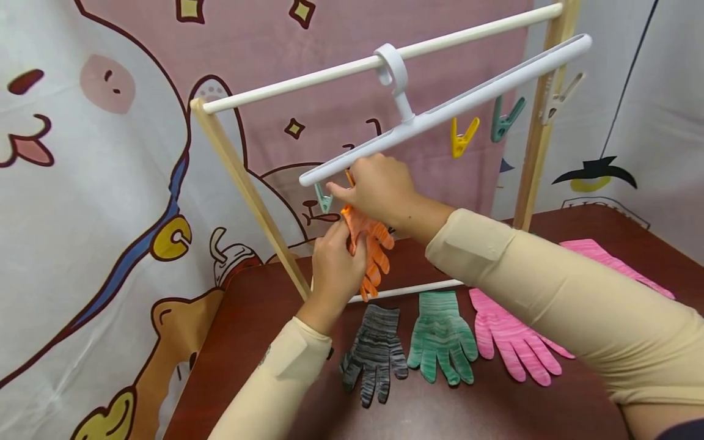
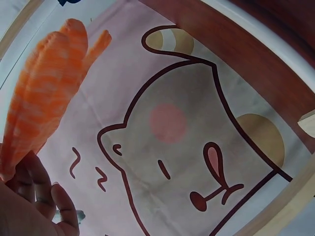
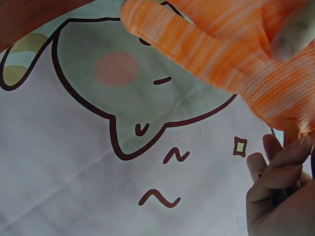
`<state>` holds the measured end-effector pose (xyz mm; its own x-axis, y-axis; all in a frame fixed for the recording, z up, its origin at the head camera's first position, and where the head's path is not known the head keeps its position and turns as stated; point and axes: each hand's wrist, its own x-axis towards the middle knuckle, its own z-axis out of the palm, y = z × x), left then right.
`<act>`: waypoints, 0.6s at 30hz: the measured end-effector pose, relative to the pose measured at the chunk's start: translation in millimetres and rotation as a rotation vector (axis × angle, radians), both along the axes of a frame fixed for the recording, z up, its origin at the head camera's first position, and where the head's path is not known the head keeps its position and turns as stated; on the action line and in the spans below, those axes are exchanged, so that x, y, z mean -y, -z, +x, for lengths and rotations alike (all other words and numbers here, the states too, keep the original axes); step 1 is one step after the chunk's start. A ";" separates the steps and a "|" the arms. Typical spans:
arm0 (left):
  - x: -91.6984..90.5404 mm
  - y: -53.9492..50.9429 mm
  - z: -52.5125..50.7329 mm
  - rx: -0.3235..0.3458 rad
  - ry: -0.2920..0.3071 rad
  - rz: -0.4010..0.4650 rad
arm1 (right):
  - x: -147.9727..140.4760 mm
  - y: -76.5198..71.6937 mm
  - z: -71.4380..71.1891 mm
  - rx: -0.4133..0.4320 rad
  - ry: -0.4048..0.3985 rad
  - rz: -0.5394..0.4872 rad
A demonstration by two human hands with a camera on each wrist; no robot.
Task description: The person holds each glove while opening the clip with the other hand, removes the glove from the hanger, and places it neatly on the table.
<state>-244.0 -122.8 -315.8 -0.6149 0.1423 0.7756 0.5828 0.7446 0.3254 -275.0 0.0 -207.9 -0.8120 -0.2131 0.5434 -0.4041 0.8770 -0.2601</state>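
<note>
Under the low end of a white hanger [image 1: 456, 104], my left hand [image 1: 338, 260] pinches an orange knit glove [image 1: 376, 244] near its cuff. The glove's fingers hang down in the head view; in the left wrist view the orange glove [image 2: 44, 88] rises from my fingertips. My right hand [image 1: 382, 186] is just above, against the hanger's underside, its fingers curled. Between its thumb and fingers shows a narrow orange clothespin [image 1: 350, 178], mostly hidden by the hand. In the right wrist view, the right hand's curled fingers [image 3: 275, 182] are close by the glove's cuff [image 3: 290, 98].
The hanger hooks over a rack's white rod [image 1: 308, 74]. Along it hang a pale green clip [image 1: 324, 198], a yellow clip [image 1: 463, 137], a teal clip [image 1: 505, 121] and a white clip [image 1: 558, 101]. Grey [image 1: 376, 348], green [image 1: 442, 336] and pink gloves [image 1: 517, 336] lie on the table.
</note>
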 end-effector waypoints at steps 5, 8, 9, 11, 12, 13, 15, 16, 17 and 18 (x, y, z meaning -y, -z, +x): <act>1.6 1.6 -0.2 0.019 0.032 0.016 | -2.2 0.4 -0.8 -0.003 -0.027 0.005; 2.1 2.1 0.7 0.032 0.041 0.023 | -2.9 -0.1 -1.0 0.003 -0.030 0.001; 2.2 2.5 1.0 0.035 0.043 0.026 | -3.2 -0.3 -0.9 0.007 -0.031 -0.002; 2.6 3.0 1.9 0.048 0.038 0.032 | -3.6 -0.7 -0.8 0.013 -0.030 -0.004; 3.0 3.2 2.3 0.050 0.038 0.037 | -3.7 -1.0 -0.6 0.015 -0.030 -0.006; 3.4 3.4 2.6 0.054 0.039 0.042 | -3.7 -1.1 -0.7 0.014 -0.030 -0.005; 4.2 3.7 3.4 0.059 0.039 0.047 | -3.7 -1.4 -0.8 0.011 -0.029 -0.003; 4.6 3.9 3.7 0.064 0.039 0.048 | -3.6 -1.4 -1.0 0.010 -0.029 -0.003; 5.0 4.1 3.9 0.066 0.043 0.050 | -3.5 -1.3 -1.6 0.009 -0.030 -0.005; 5.5 4.5 4.1 0.071 0.047 0.051 | -3.4 -1.3 -1.7 0.009 -0.032 -0.007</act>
